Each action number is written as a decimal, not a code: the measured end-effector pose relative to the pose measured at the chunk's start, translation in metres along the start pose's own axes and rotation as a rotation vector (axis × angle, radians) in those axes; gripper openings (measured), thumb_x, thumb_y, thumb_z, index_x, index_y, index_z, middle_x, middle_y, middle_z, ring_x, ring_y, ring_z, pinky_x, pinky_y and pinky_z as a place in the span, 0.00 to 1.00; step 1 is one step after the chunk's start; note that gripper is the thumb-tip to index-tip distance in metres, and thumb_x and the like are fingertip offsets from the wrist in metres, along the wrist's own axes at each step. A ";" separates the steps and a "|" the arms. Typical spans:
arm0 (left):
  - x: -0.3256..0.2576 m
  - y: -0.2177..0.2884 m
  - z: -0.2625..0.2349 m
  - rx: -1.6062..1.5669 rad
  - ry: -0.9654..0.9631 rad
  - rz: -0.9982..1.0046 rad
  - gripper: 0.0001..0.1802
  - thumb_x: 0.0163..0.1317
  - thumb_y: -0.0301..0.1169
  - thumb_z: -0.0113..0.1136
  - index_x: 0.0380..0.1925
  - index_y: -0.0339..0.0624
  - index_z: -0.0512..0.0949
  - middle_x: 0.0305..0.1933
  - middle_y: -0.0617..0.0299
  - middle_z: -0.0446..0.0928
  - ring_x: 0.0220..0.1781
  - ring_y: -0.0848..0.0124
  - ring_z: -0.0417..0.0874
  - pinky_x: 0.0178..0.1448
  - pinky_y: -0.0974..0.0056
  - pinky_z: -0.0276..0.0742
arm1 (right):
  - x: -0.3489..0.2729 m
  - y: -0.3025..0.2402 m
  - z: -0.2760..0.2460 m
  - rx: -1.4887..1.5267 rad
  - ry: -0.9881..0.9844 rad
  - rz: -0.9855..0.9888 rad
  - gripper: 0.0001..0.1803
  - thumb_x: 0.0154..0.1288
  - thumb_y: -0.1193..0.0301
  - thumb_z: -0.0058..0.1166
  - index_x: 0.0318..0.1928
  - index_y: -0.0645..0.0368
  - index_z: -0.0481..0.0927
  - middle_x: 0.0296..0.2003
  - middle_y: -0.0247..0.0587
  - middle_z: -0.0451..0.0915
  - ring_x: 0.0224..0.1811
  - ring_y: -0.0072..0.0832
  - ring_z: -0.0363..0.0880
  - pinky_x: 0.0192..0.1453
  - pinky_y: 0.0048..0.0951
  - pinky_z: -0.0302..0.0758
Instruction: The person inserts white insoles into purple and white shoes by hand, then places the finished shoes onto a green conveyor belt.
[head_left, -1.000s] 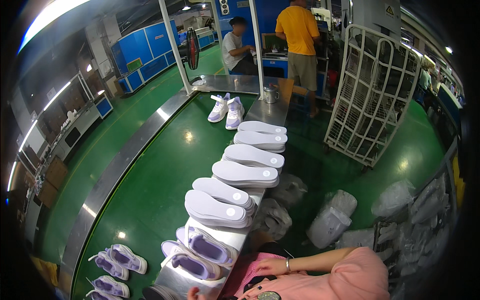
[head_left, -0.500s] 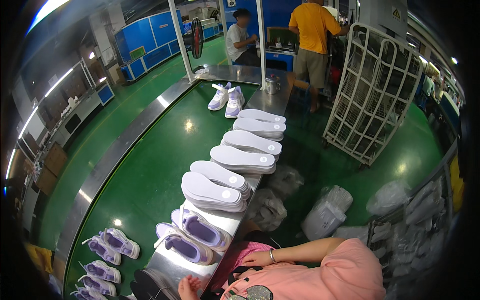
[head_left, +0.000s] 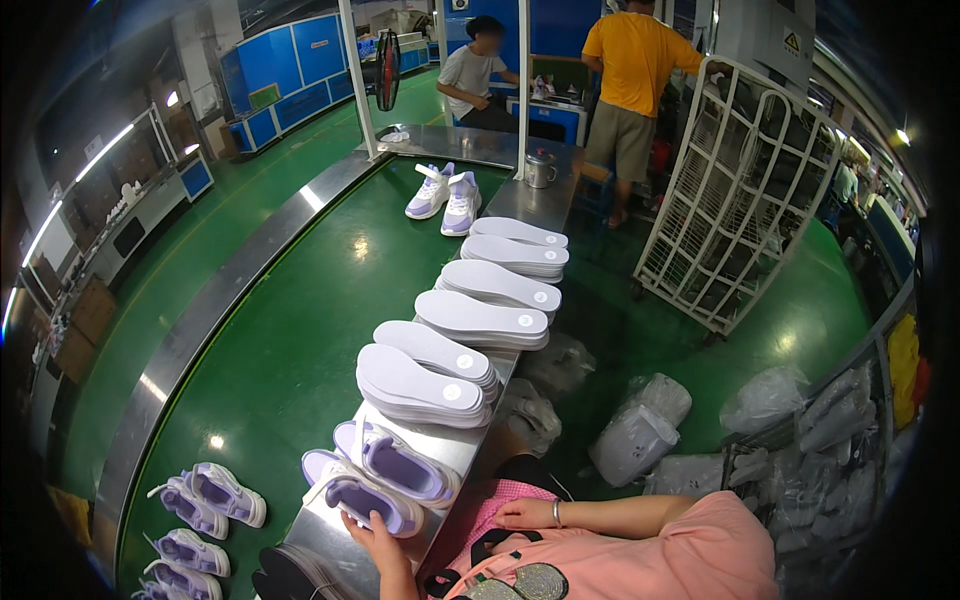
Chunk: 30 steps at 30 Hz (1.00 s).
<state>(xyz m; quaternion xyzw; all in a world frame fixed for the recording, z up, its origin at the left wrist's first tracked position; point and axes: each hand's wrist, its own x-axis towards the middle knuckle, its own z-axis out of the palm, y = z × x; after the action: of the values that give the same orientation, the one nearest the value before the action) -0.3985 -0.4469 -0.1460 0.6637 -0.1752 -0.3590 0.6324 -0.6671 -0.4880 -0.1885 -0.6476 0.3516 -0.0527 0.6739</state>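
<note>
A pair of white and lilac sneakers stands on the metal edge of the bench in front of me. My left hand (head_left: 376,543) grips the heel of the nearer sneaker (head_left: 366,505), thumb over its collar and fingers along the outer side. The other sneaker (head_left: 402,468) sits right beside it, touching. My right hand (head_left: 528,514), with a bracelet at the wrist, lies loosely on the pink checked cloth (head_left: 497,492) over my lap, holding nothing visible. Just beyond the pair, stacks of white insoles (head_left: 420,385) with round stickers line the metal edge.
More sneakers (head_left: 228,495) stand at left on the green belt (head_left: 290,330); another pair (head_left: 443,198) is at its far end. Dark insoles (head_left: 290,575) lie near my left forearm. A metal mug (head_left: 540,170), wire cart (head_left: 735,200), wrapped bundles (head_left: 635,440) and two people are beyond.
My left hand has moved up and forward from the bench edge and taken hold of the nearer sneaker's heel. My right hand stays on my lap. The view has shifted slightly.
</note>
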 end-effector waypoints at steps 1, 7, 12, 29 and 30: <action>0.000 0.000 0.000 -0.010 -0.010 -0.005 0.36 0.58 0.32 0.50 0.63 0.39 0.43 0.64 0.48 0.43 0.63 0.58 0.54 0.64 0.58 0.53 | -0.001 0.000 0.000 -0.013 0.021 -0.026 0.16 0.63 0.61 0.44 0.42 0.60 0.75 0.36 0.38 0.78 0.39 0.24 0.74 0.46 0.24 0.70; -0.016 0.028 0.034 -0.007 0.022 -0.105 0.39 0.58 0.42 0.50 0.63 0.48 0.40 0.64 0.50 0.46 0.59 0.56 0.61 0.46 0.59 0.73 | 0.000 0.001 -0.003 -0.054 0.011 -0.065 0.16 0.63 0.62 0.45 0.43 0.60 0.75 0.36 0.38 0.78 0.39 0.24 0.75 0.46 0.24 0.70; -0.016 0.033 0.045 0.034 0.042 -0.114 0.41 0.57 0.44 0.52 0.63 0.50 0.39 0.64 0.50 0.46 0.59 0.56 0.61 0.42 0.60 0.73 | -0.002 0.011 -0.004 -0.038 0.031 -0.035 0.16 0.63 0.63 0.45 0.44 0.60 0.74 0.37 0.39 0.78 0.40 0.23 0.74 0.45 0.24 0.70; 0.042 0.086 0.030 0.566 -0.076 0.571 0.16 0.57 0.30 0.50 0.44 0.31 0.69 0.42 0.48 0.69 0.45 0.58 0.69 0.52 0.61 0.63 | 0.005 -0.188 -0.113 -0.192 0.443 -0.397 0.11 0.60 0.70 0.48 0.39 0.63 0.76 0.31 0.38 0.78 0.33 0.20 0.74 0.38 0.23 0.72; 0.048 0.084 0.046 0.586 -0.071 0.645 0.15 0.56 0.28 0.50 0.43 0.32 0.70 0.40 0.48 0.70 0.44 0.55 0.70 0.51 0.60 0.64 | -0.001 -0.186 -0.122 -0.178 0.498 -0.358 0.10 0.61 0.71 0.47 0.40 0.64 0.75 0.32 0.36 0.77 0.35 0.19 0.74 0.41 0.22 0.71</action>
<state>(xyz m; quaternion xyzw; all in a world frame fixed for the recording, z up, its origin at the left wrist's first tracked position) -0.3798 -0.5245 -0.0747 0.7136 -0.4895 -0.1012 0.4908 -0.6628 -0.6188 -0.0086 -0.7228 0.3894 -0.2964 0.4880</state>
